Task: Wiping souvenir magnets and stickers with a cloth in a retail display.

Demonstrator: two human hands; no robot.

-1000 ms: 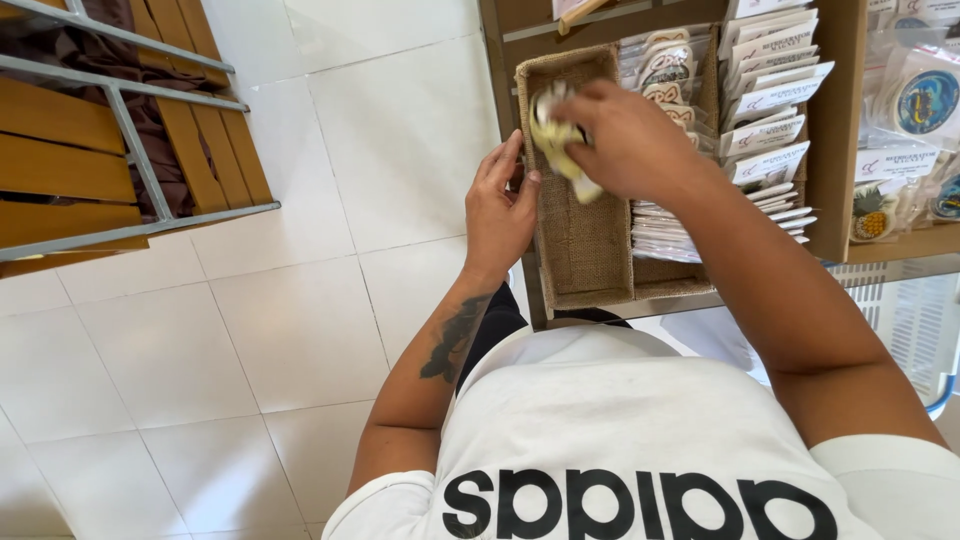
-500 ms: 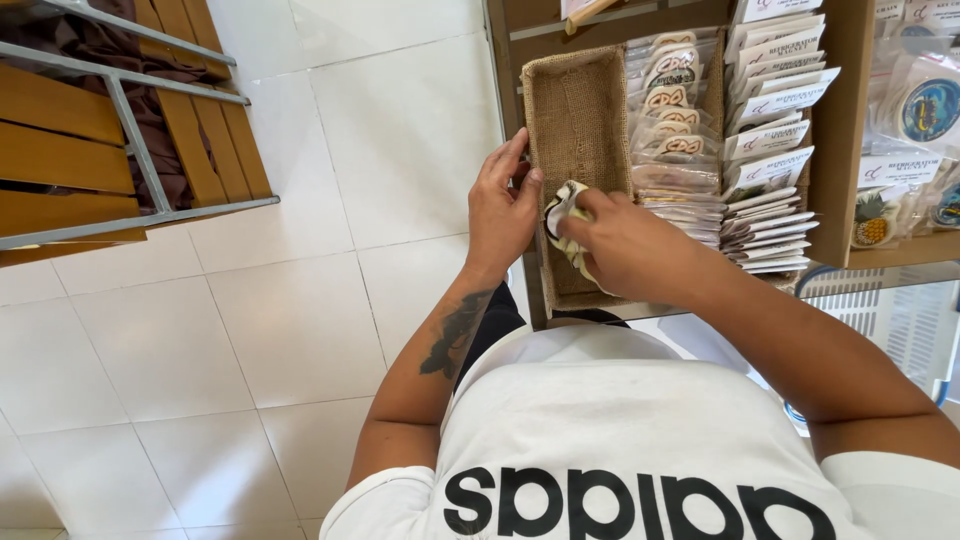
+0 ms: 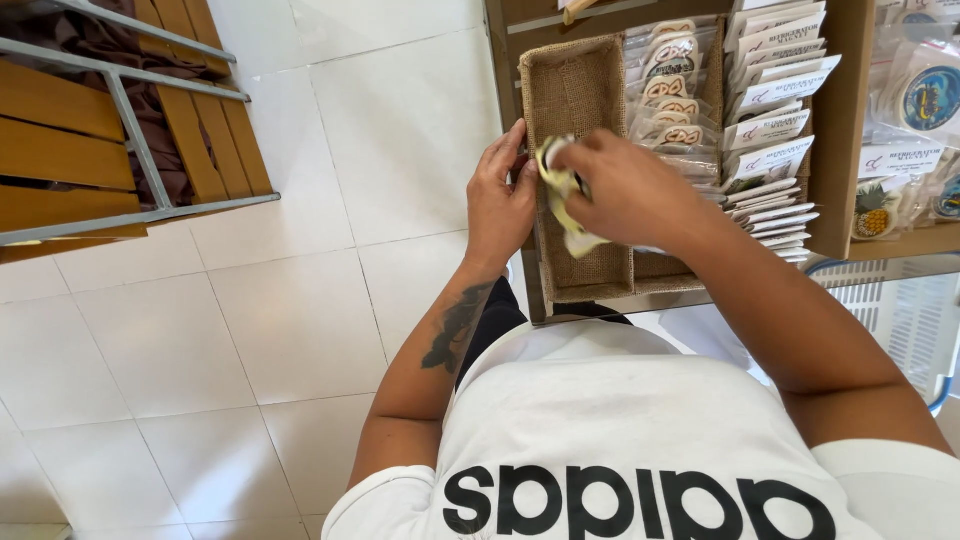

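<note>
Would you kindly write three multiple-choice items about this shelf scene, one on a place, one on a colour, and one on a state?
1. Where is the cloth?
A. On the tiled floor
B. Over the burlap tray, between both hands
C. On the wooden bench

2. What colour is the cloth?
A. Pale yellow and white
B. Dark blue
C. Red

3. What state is the near compartment of the burlap tray in?
A. Packed with packets
B. Covered by a lid
C. Empty of goods

Answers:
1 B: the left hand and right hand pinch the cloth above the tray.
2 A: the folds that show are pale yellow with white.
3 C: bare burlap shows there, while the packets fill the neighbouring compartment.
</note>
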